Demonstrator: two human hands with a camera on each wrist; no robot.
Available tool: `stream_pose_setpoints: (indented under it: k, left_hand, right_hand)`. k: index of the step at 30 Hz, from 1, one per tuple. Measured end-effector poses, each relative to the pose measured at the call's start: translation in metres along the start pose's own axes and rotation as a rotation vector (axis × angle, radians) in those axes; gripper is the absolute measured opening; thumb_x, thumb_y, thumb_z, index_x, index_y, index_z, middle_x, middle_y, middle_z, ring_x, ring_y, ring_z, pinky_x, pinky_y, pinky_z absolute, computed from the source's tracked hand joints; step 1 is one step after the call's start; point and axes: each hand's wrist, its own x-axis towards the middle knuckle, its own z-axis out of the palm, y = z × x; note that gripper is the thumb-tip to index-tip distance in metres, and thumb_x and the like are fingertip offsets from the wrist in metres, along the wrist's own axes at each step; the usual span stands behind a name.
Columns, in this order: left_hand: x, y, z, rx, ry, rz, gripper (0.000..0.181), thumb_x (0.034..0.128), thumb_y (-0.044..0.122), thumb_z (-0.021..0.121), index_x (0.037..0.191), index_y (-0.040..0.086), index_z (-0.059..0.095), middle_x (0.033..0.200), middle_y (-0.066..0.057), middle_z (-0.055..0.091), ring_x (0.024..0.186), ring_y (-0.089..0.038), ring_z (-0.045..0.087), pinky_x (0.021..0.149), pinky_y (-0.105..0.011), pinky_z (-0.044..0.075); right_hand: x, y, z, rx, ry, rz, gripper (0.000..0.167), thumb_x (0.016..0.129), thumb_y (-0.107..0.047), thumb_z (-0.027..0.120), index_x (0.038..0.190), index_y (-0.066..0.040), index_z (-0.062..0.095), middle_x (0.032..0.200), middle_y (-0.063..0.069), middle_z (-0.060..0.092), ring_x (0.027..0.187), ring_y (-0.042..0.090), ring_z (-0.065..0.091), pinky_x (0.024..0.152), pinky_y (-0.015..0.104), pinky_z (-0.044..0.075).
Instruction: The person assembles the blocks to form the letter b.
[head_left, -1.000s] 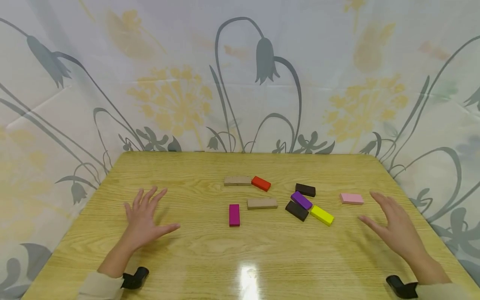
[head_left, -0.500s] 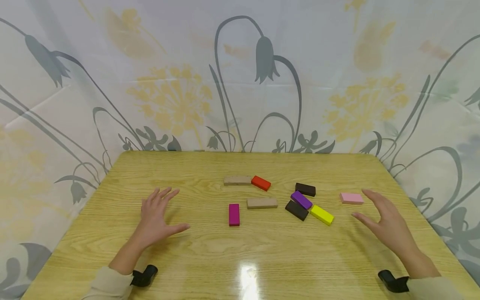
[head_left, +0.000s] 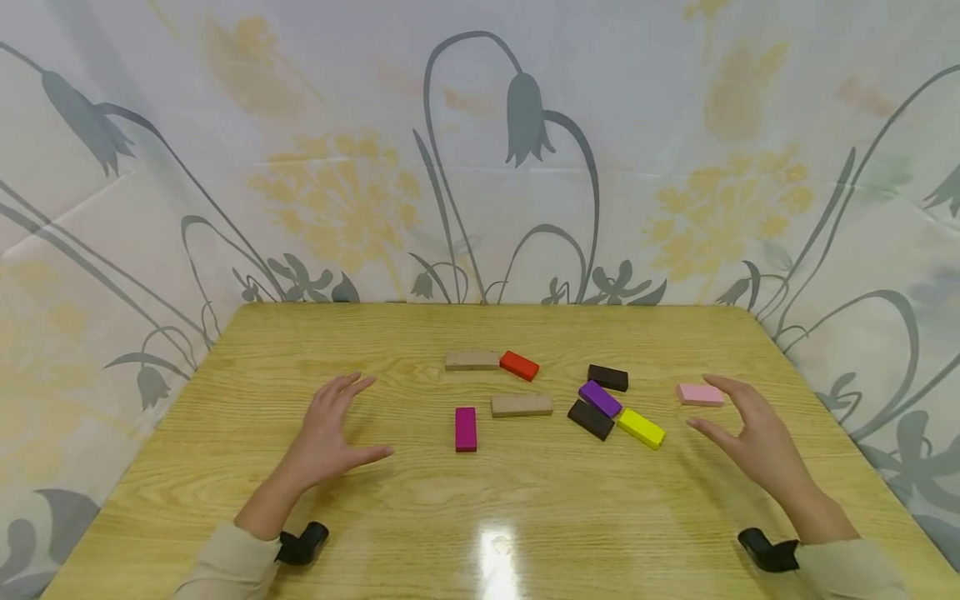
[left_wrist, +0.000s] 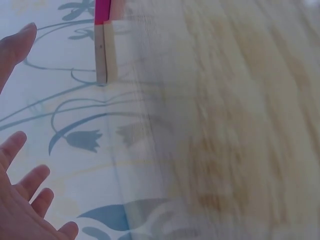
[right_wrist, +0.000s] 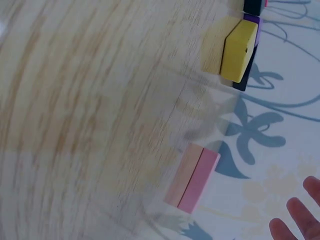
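My left hand hovers over the left part of the wooden table, fingers spread and thumb pointing right, holding nothing. The magenta block is the nearest thing to it, some way to its right. On the other side my right hand is held in the air with thumb and fingers apart, also holding nothing. Just beyond its fingers lies a pink block, which shows again as a pink block in the right wrist view. A yellow block lies left of the right thumb.
Between the hands lie two tan blocks, a red block, a purple block against a dark block, and another dark block. A flower-printed cloth hangs behind the wooden table.
Both hands have moved inward, the left to the right and the right to the left, closer to the pink block. The blocks lie as before.
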Motion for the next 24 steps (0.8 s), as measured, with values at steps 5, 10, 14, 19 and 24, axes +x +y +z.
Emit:
stream_pose_setpoints:
  k: [5, 10, 14, 19, 24]
  left_hand:
    - [0.003, 0.003, 0.005, -0.032, -0.015, 0.006, 0.09, 0.0646, 0.039, 0.084, 0.138, 0.008, 0.042, 0.142, -0.02, 0.032, 0.129, -0.042, 0.023, 0.095, -0.065, 0.026]
    - [0.006, 0.006, 0.009, -0.045, -0.011, 0.03, 0.089, 0.0635, 0.038, 0.084, 0.136, 0.007, 0.044, 0.141, -0.021, 0.035, 0.128, -0.041, 0.026, 0.096, -0.064, 0.026]
    - [0.009, 0.007, 0.015, -0.054, 0.0, 0.056, 0.085, 0.0624, 0.037, 0.085, 0.132, 0.006, 0.048, 0.138, -0.02, 0.039, 0.126, -0.04, 0.029, 0.096, -0.062, 0.026]
    - [0.013, 0.009, 0.022, -0.06, -0.002, 0.086, 0.08, 0.0629, 0.038, 0.084, 0.129, 0.007, 0.052, 0.136, -0.017, 0.043, 0.126, -0.038, 0.031, 0.098, -0.061, 0.026]
    - [0.015, 0.013, 0.025, -0.057, -0.016, 0.083, 0.075, 0.0631, 0.039, 0.084, 0.125, 0.009, 0.055, 0.136, -0.017, 0.044, 0.127, -0.039, 0.031, 0.099, -0.061, 0.024]
  right_hand:
    - [0.005, -0.003, 0.005, 0.016, -0.027, -0.016, 0.061, 0.076, -0.011, 0.077, 0.128, 0.002, 0.048, 0.123, 0.025, 0.048, 0.11, 0.047, 0.042, 0.083, 0.063, 0.035]
    - [0.011, -0.006, 0.01, 0.024, -0.037, -0.055, 0.059, 0.073, -0.006, 0.078, 0.125, 0.002, 0.05, 0.12, 0.023, 0.051, 0.109, 0.044, 0.044, 0.082, 0.061, 0.037]
    - [0.014, -0.005, 0.013, 0.025, -0.047, -0.078, 0.059, 0.073, -0.006, 0.078, 0.124, 0.003, 0.051, 0.12, 0.023, 0.051, 0.108, 0.042, 0.045, 0.082, 0.059, 0.038]
    - [0.017, -0.007, 0.017, 0.02, -0.058, -0.087, 0.057, 0.072, -0.005, 0.078, 0.123, 0.003, 0.052, 0.119, 0.022, 0.053, 0.102, 0.039, 0.051, 0.081, 0.056, 0.039]
    - [0.021, -0.012, 0.022, 0.031, -0.076, -0.099, 0.056, 0.072, -0.002, 0.078, 0.122, 0.002, 0.053, 0.118, 0.022, 0.053, 0.097, 0.039, 0.054, 0.081, 0.054, 0.04]
